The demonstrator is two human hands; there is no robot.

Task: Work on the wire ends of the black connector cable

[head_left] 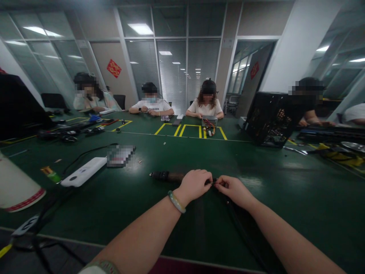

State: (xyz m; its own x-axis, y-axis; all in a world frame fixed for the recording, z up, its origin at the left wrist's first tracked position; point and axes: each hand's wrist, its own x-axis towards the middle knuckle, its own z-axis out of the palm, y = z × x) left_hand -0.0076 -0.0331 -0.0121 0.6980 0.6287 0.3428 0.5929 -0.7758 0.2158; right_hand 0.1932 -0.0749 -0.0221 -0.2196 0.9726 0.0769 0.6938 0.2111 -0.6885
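A rod-shaped tool (174,177) lies across the green table, with a brown body, a black collar and a small metal tip pointing left. Around its right part are the closed fingers of my left hand (195,184), and a bangle sits on that wrist. Close beside it, my right hand (232,190) pinches at the tool's right end, where a dark cord or connector seems to be; the fingers hide the detail. From under my right hand a black strap-like length (242,228) runs down toward the table's near edge.
Left of my hands lie a white power bank (84,172), a blurred-out phone-like device (121,156) and a cable. A pale cup (18,182) stands at far left. A black computer case (266,120) stands at right. Several people sit across the table (176,224).
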